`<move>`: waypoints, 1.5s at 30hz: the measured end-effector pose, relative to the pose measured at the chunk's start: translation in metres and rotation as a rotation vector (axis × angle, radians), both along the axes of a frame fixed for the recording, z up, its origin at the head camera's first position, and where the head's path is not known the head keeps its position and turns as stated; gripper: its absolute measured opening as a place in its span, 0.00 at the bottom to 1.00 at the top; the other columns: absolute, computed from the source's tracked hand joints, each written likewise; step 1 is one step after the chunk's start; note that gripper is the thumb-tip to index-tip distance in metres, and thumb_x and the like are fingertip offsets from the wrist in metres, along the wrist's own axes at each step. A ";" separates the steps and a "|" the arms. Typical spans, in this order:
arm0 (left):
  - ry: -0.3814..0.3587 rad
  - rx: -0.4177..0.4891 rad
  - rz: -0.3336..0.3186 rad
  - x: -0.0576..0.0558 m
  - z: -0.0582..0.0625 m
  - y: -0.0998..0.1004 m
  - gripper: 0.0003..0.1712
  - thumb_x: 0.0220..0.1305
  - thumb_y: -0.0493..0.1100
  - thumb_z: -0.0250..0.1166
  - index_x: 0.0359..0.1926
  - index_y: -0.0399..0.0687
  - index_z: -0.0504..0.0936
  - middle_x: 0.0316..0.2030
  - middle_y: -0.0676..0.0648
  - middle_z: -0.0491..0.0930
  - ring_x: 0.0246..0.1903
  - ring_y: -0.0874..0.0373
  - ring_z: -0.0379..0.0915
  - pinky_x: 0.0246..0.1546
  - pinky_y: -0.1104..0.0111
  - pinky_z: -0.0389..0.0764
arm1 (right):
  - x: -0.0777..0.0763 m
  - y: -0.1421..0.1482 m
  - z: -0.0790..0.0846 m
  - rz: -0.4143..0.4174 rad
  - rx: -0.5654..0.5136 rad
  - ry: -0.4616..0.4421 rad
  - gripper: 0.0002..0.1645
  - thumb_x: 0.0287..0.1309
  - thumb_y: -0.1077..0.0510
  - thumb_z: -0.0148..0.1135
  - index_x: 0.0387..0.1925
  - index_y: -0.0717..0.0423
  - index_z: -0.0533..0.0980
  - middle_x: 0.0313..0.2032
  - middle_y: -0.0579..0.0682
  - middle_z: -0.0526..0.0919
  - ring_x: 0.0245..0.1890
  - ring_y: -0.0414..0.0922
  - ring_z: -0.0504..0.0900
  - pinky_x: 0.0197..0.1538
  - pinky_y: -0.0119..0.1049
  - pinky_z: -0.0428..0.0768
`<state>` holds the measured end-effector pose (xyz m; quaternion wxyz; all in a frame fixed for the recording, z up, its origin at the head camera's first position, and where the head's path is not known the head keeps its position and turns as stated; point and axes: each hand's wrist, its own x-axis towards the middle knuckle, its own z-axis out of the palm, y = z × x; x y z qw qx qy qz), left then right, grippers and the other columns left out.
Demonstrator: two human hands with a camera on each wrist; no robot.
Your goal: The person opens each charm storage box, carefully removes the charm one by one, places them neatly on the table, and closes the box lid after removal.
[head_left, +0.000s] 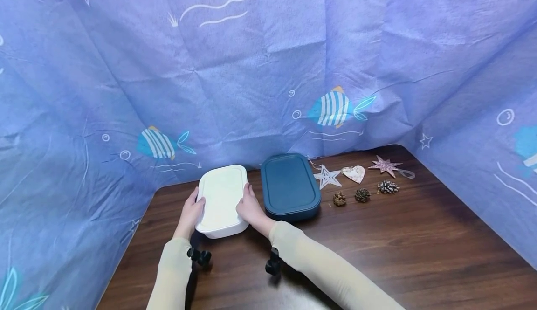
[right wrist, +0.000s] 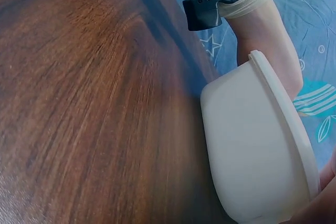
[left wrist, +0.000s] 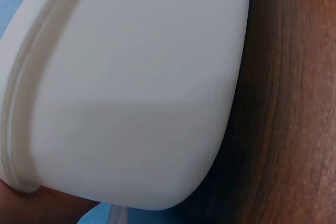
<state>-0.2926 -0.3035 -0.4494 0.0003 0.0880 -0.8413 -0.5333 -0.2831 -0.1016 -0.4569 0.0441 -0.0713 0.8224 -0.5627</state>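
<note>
A white lidded box (head_left: 222, 198), rounded at its corners, is held between both hands at the table's back left. My left hand (head_left: 192, 211) grips its left side, thumb on the lid's edge. On the opposite side my right hand (head_left: 251, 207) holds the rim, thumb along the top. In the left wrist view the white box (left wrist: 136, 87) shows its smooth side wall close over the wood. From the right wrist the same box (right wrist: 252, 140) appears with its lid rim at the right. Just right of it lies a dark blue lidded box (head_left: 291, 184).
Right of the blue box are a white star ornament (head_left: 327, 177), a heart ornament (head_left: 354, 174) and a pink star ornament (head_left: 385, 165). Below them sit pine cones (head_left: 362, 195). The brown table (head_left: 419, 249) meets a blue fish-patterned cloth (head_left: 251, 67) behind.
</note>
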 end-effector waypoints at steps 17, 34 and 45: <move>-0.018 -0.015 -0.018 -0.004 -0.003 -0.003 0.36 0.79 0.41 0.43 0.80 0.38 0.40 0.79 0.37 0.38 0.78 0.41 0.31 0.76 0.50 0.37 | -0.006 0.000 -0.002 0.005 0.020 0.000 0.37 0.72 0.65 0.41 0.78 0.68 0.44 0.78 0.66 0.46 0.76 0.58 0.52 0.75 0.48 0.56; 0.075 -0.386 -0.155 0.011 -0.006 -0.003 0.36 0.78 0.42 0.38 0.78 0.33 0.38 0.79 0.35 0.31 0.78 0.39 0.29 0.76 0.49 0.38 | 0.005 0.008 -0.009 0.077 0.111 0.117 0.38 0.73 0.60 0.45 0.78 0.67 0.47 0.79 0.61 0.38 0.79 0.56 0.41 0.76 0.51 0.52; 0.106 -0.534 -0.238 0.008 -0.007 -0.002 0.38 0.82 0.52 0.35 0.78 0.31 0.37 0.79 0.34 0.30 0.77 0.39 0.29 0.75 0.48 0.41 | 0.004 0.006 -0.008 0.106 0.386 0.211 0.43 0.76 0.46 0.46 0.78 0.66 0.47 0.79 0.62 0.40 0.79 0.56 0.43 0.76 0.52 0.54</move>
